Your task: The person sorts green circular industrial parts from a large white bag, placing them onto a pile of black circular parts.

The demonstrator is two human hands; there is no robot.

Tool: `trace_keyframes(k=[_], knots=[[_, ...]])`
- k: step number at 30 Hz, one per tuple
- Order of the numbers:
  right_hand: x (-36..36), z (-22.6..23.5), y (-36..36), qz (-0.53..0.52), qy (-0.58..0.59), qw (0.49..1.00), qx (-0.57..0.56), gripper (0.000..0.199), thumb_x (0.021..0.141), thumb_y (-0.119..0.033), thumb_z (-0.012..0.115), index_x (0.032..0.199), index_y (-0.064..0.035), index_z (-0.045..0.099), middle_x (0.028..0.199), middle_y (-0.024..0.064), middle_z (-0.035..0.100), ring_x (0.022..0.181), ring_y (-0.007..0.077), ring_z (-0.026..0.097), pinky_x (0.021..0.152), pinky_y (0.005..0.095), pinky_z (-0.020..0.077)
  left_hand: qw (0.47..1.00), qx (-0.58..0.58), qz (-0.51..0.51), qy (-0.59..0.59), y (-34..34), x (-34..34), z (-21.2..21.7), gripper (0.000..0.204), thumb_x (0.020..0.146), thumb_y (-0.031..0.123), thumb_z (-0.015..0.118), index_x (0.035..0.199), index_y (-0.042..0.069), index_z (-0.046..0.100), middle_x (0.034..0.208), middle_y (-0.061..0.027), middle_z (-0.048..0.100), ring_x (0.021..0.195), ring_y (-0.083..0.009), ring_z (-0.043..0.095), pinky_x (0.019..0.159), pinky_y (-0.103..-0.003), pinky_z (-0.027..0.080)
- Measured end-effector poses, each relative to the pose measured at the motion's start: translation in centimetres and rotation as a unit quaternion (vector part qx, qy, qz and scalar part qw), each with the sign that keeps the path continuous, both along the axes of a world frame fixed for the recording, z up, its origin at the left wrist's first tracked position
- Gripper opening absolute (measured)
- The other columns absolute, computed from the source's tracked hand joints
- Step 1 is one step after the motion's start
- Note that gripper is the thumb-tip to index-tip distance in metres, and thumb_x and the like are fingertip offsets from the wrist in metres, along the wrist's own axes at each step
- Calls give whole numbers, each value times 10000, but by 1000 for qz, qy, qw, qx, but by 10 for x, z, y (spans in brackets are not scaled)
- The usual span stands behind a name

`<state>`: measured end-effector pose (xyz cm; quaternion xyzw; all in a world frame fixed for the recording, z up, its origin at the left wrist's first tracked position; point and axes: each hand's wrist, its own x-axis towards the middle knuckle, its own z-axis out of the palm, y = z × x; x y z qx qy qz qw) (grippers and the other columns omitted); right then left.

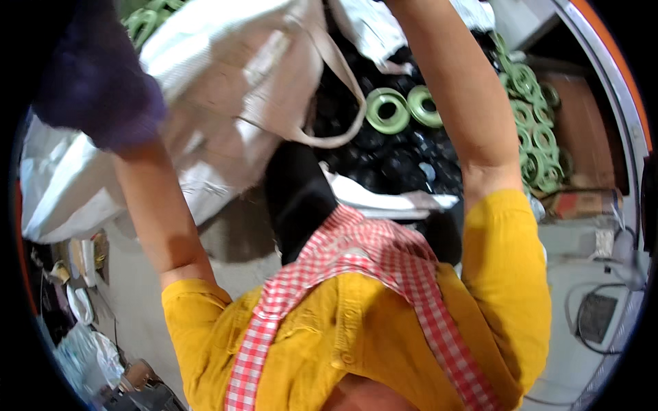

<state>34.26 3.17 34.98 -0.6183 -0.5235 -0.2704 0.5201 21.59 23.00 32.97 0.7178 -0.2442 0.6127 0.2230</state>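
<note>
My left hand (96, 75) is raised at the upper left in a dark purple glove, smeared and dark, so its fingers cannot be made out. It is nearest to a large white woven sack (226, 82), which spreads across the upper left with a looped strap (343, 65). My right forearm (459, 75) reaches up past the top edge, and the hand itself is out of the picture. Below that arm lie many shiny black round pieces (397, 168). Two pale green rings (387, 111) with dark centres rest on them, the second one partly beside my forearm.
Stacked green rings (538, 137) stand at the right by a brown cardboard panel (582, 127). More green rings (142, 26) show at the top left. Cables and a dark flat box (595, 317) lie at the lower right; clear plastic bags (86, 356) lie at the lower left.
</note>
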Motion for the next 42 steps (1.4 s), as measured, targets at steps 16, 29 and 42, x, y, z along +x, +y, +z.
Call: trace_keyframes(k=[16, 29, 42], knots=[[-86, -427, -171, -302, 395, 801, -332, 621, 747, -219, 657, 1288, -8, 438, 1238, 240, 493, 1164, 411, 451, 991, 447, 370, 746, 390, 39, 539, -240, 134, -390, 518, 811, 148, 575, 1304, 101, 422, 1286, -76, 510, 1240, -248, 439, 979, -386, 355], [-67, -452, -145, -349, 417, 782, -304, 636, 659, -139, 660, 1229, -70, 385, 1128, 218, 500, 1044, 413, 500, 885, 470, 427, 723, 362, 9, 589, -218, 120, -335, 523, 735, 267, 670, 1194, 108, 476, 1005, -115, 620, 1040, -231, 558, 926, -364, 369], [-105, -455, -132, -395, 343, 847, -95, 575, 710, -143, 676, 1229, -35, 451, 1181, 172, 528, 1082, 379, 481, 949, 446, 388, 883, 140, 10, 448, -123, 16, -314, 285, 677, 101, 669, 959, 89, 629, 974, -96, 629, 931, -310, 594, 798, -406, 485]])
